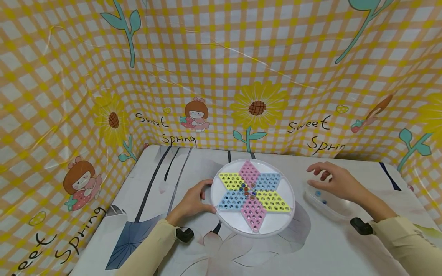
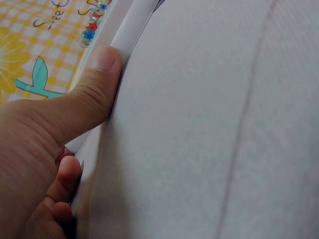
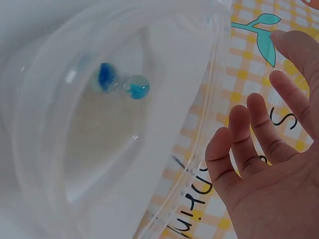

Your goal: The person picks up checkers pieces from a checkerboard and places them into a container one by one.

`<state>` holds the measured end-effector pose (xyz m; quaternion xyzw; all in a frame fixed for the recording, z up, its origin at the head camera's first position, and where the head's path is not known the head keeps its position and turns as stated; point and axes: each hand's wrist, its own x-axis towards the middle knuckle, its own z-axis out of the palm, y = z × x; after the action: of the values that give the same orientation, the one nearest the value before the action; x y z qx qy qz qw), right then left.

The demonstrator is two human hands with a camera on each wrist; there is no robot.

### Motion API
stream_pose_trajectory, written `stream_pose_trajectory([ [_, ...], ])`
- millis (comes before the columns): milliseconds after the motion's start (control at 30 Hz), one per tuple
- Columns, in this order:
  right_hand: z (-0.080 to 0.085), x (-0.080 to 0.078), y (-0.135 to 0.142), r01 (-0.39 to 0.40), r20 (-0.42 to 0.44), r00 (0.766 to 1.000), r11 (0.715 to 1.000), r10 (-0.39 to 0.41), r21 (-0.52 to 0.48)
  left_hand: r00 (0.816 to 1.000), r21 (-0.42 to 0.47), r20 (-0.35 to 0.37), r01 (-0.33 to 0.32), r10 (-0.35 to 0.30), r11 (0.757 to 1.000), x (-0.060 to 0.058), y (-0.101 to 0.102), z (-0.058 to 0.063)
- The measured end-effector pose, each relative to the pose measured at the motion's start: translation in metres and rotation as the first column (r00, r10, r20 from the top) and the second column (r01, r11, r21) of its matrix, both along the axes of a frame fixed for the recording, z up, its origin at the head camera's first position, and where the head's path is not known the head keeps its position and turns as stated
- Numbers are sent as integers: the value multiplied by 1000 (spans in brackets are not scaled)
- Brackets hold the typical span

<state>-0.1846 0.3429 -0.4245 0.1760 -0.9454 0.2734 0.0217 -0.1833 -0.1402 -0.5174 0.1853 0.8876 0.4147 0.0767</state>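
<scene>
A round white Chinese checkers board (image 1: 276, 220) with a pink, yellow and blue star lies on the table. Several glass marbles (image 1: 246, 189) sit in holes around its centre. My left hand (image 1: 192, 200) grips the board's left edge; in the left wrist view its thumb (image 2: 102, 62) presses along the rim. To the right stands a clear plastic container (image 1: 329, 212) with two blue-tinted marbles, one darker (image 3: 106, 77) and one lighter (image 3: 138, 87). My right hand (image 1: 335, 181) hovers over the container's far side, fingers loosely bent and apart, with nothing between them.
A white cloth with printed dark lines and petals covers the table (image 1: 165, 209). Behind and at both sides rises a yellow checked curtain (image 1: 214, 69) with sunflowers. Black wrist devices (image 1: 184, 235) sit at both cuffs.
</scene>
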Motion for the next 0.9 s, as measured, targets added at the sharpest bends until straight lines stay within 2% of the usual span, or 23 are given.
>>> stream_pose_trajectory([
  [433, 1, -6, -14, -40, -16, 999, 999, 39, -27, 1000, -7, 2, -8, 8, 1000, -2, 0, -3],
  [900, 6, -25, -52, -99, -43, 994, 993, 96, -57, 1000, 3, 10, -12, 12, 1000, -2, -1, -3],
])
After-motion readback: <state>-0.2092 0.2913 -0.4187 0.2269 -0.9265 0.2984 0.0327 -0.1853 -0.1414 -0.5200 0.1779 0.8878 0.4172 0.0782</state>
